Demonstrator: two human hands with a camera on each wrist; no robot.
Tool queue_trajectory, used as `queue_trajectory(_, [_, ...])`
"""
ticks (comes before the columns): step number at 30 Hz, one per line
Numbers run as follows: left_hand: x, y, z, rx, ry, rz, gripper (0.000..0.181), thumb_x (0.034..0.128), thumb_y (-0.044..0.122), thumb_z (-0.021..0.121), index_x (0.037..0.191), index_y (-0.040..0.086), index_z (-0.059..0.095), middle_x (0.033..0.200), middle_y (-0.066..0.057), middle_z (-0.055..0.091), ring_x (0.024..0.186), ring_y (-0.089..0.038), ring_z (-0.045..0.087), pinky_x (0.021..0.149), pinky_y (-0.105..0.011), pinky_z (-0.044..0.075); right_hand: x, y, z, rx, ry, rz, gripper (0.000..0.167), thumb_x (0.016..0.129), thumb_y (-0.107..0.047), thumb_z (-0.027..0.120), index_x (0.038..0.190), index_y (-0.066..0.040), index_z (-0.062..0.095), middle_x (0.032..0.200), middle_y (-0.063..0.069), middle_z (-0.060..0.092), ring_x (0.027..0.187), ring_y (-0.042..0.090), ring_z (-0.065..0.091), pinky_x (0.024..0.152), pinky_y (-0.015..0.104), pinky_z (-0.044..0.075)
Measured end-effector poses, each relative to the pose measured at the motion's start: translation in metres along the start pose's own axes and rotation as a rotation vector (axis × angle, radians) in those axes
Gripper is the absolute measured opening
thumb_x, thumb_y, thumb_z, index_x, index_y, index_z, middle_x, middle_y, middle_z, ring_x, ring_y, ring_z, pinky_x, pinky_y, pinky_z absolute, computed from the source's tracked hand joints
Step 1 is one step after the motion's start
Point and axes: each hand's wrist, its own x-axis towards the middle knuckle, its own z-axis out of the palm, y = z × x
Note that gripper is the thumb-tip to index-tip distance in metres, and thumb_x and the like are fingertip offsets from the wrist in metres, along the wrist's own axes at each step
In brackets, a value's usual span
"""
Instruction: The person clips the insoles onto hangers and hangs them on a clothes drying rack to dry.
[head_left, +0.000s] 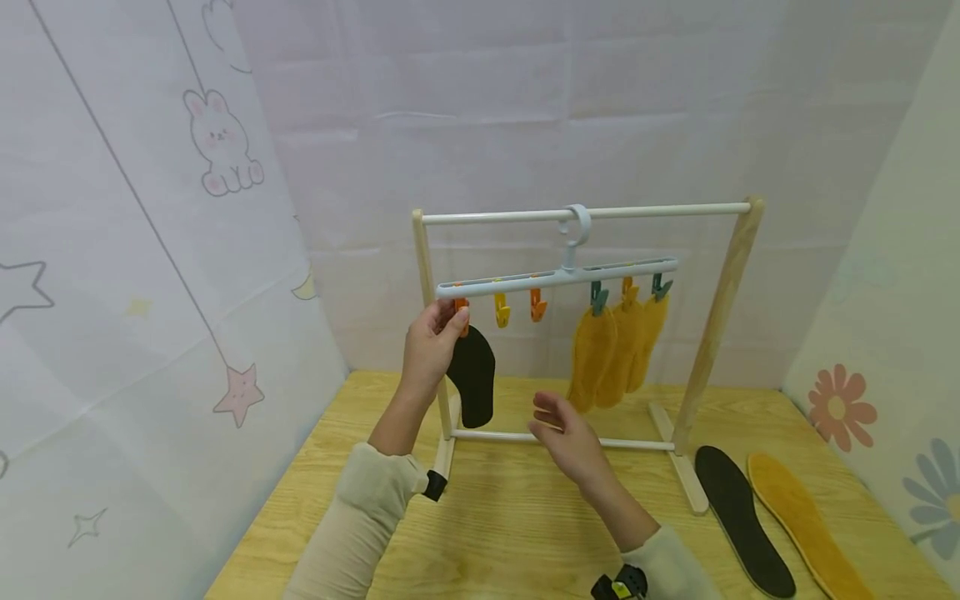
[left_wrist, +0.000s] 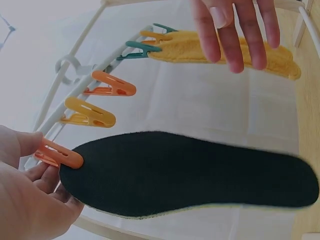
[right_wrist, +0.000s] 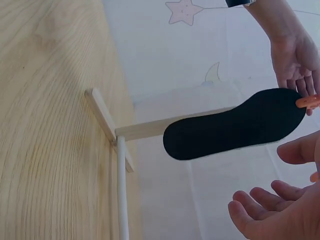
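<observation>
My left hand [head_left: 429, 346] pinches the orange clip [left_wrist: 62, 154] at the left end of the pale blue hanger [head_left: 517, 282], thumb in front and fingers behind. From that clip hangs a black insole [head_left: 474, 375], its top edge in the clip's jaws. My right hand [head_left: 567, 437] is held apart, lower and to the right, fingers loosely spread with nothing in them. Between the hands and the far end, a yellow clip [head_left: 502, 310] and another orange clip [head_left: 537, 306] hang bare. Several yellow insoles [head_left: 594, 354] hang at the hanger's right from green and yellow clips.
A wooden rack with a white top rail [head_left: 495, 217] carries the hanger by its hook [head_left: 577, 225]. At the right of the wooden table [head_left: 510, 533] lie a black insole [head_left: 738, 512] and a yellow insole [head_left: 802, 517]. Printed cloth walls stand behind and at both sides.
</observation>
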Motion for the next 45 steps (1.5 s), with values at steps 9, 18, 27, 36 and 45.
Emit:
queue_trajectory(9, [0.001, -0.003, 0.000, 0.001, 0.003, 0.015, 0.034, 0.0985, 0.017, 0.068, 0.126, -0.002, 0.063, 0.120, -0.018, 0.068, 0.106, -0.025, 0.064, 0.092, -0.034, 0.054, 0.000, 0.006, -0.018, -0.056, 0.010, 0.009, 0.047, 0.099, -0.012, 0.064, 0.143, -0.004, 0.050, 0.144, 0.016, 0.053, 0.130, 0.034, 0.054, 0.106, 0.047, 0.046])
queue_trajectory(18, [0.001, -0.008, -0.004, -0.025, -0.030, 0.026, 0.044, 0.0984, 0.021, 0.069, 0.137, 0.003, 0.058, 0.131, -0.020, 0.064, 0.121, -0.029, 0.060, 0.105, -0.045, 0.047, -0.001, 0.015, -0.038, -0.140, 0.019, 0.029, 0.047, 0.101, -0.018, 0.063, 0.145, -0.007, 0.048, 0.146, 0.015, 0.052, 0.132, 0.033, 0.052, 0.105, 0.049, 0.046])
queue_trajectory(27, [0.000, -0.012, -0.007, 0.034, -0.013, 0.033, 0.045, 0.0971, 0.022, 0.071, 0.137, 0.007, 0.058, 0.129, -0.014, 0.065, 0.121, -0.028, 0.061, 0.105, -0.043, 0.047, -0.006, 0.019, -0.059, -0.215, 0.040, 0.053, 0.051, 0.103, -0.022, 0.061, 0.148, -0.005, 0.045, 0.149, 0.017, 0.048, 0.134, 0.035, 0.050, 0.105, 0.051, 0.046])
queue_trajectory(36, [-0.002, -0.013, -0.010, 0.058, -0.008, 0.064, 0.050, 0.0950, 0.023, 0.073, 0.138, 0.003, 0.058, 0.136, -0.011, 0.062, 0.125, -0.030, 0.057, 0.107, -0.046, 0.044, -0.015, 0.023, -0.076, -0.242, 0.055, 0.054, 0.050, 0.104, -0.019, 0.058, 0.148, -0.001, 0.042, 0.149, 0.021, 0.046, 0.133, 0.039, 0.048, 0.105, 0.051, 0.045])
queue_trajectory(45, [-0.009, -0.014, -0.014, 0.094, 0.029, 0.067, 0.045, 0.0947, 0.021, 0.073, 0.134, 0.004, 0.059, 0.132, -0.010, 0.062, 0.122, -0.027, 0.056, 0.106, -0.045, 0.044, -0.021, 0.030, -0.093, -0.282, 0.042, 0.090, 0.056, 0.105, -0.023, 0.057, 0.152, -0.001, 0.037, 0.153, 0.022, 0.041, 0.135, 0.041, 0.046, 0.105, 0.055, 0.044])
